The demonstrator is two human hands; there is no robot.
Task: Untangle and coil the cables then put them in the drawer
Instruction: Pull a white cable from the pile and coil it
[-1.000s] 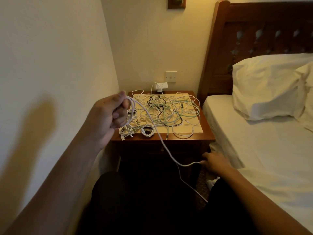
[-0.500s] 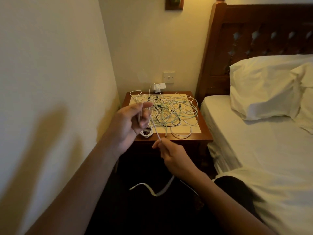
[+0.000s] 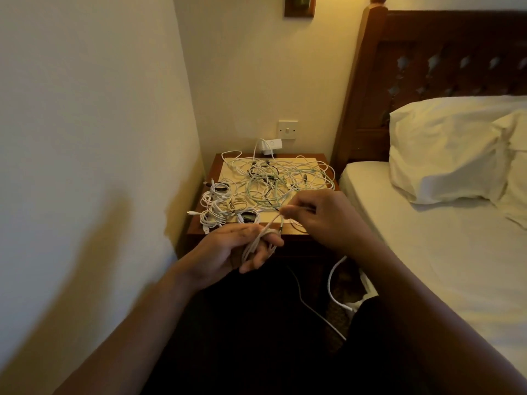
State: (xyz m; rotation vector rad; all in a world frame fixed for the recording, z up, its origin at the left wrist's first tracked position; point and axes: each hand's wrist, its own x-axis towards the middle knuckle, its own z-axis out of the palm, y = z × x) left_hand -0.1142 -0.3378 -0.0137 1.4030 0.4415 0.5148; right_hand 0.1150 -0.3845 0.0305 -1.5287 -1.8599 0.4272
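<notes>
Your left hand (image 3: 228,252) is nearest. Its fingers are curled inside loops of one white cable (image 3: 258,243) and grip them. Your right hand (image 3: 322,220) is just beside it, a bit higher, and its fingers pinch the same cable. The loose end hangs down by your right wrist toward the dark floor.

Behind your hands stands one small wooden bench (image 3: 196,228). It is tucked in the corner between the wall (image 3: 85,109) and the bed (image 3: 427,252). On its front left lie little wound-up cables (image 3: 216,206), too bunched to count. A pale mat (image 3: 302,162) covers the top. On it sits one big tangle (image 3: 273,183) of white, green and black cables.

On the far wall are one switch (image 3: 287,129) and, under it, one white plug (image 3: 272,144). The bed has two pillows (image 3: 445,149) and a dark wooden headboard (image 3: 427,52).
</notes>
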